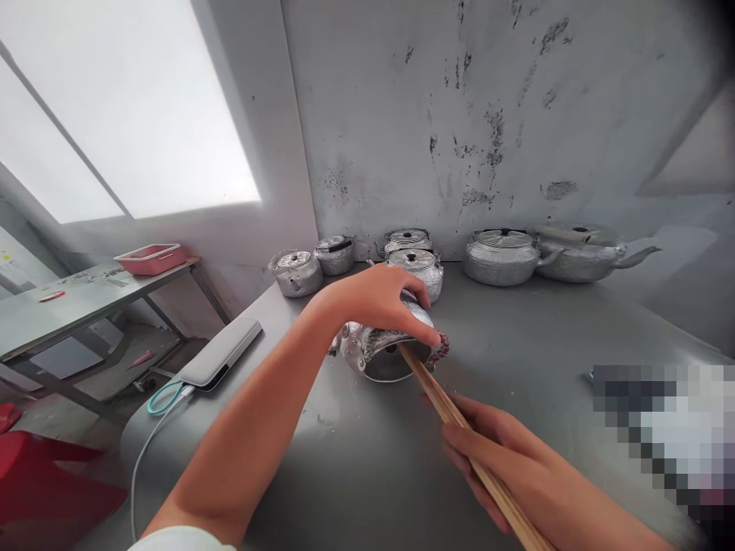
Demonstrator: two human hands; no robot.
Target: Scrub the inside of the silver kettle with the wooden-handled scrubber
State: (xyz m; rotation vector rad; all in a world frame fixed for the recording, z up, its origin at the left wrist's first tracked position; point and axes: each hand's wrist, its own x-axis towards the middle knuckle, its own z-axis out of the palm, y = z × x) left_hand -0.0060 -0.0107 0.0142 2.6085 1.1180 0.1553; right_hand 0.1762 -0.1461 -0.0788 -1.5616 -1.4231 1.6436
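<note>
Beginning at the far left: a red plastic stool (pixel 34 474) low down, and above it a grey metal side table (pixel 69 302) bearing a pink rectangular plastic tray (pixel 150 259). Next, on the near-left corner of the grey steel worktop (pixel 545 360), a flat white power bank (pixel 221 352), with a teal cable (pixel 164 398) looped at its end and trailing off the edge. At mid-worktop, the left hand (pixel 376 302), curled over and gripping a small embossed aluminium kettle (pixel 367 348) tipped on its side, mouth toward the camera. Meeting that mouth's rim just under the thumb, a long pale wooden stick (pixel 459 428), clenched in the right hand (pixel 499 451) at lower right. Behind, along the stained wall (pixel 517 115), a row of silvery lidded aluminium kettles (pixel 502 258), the nearest just behind the tipped one and clear of the stick. Far right: a blurred patch, unreadable.
</note>
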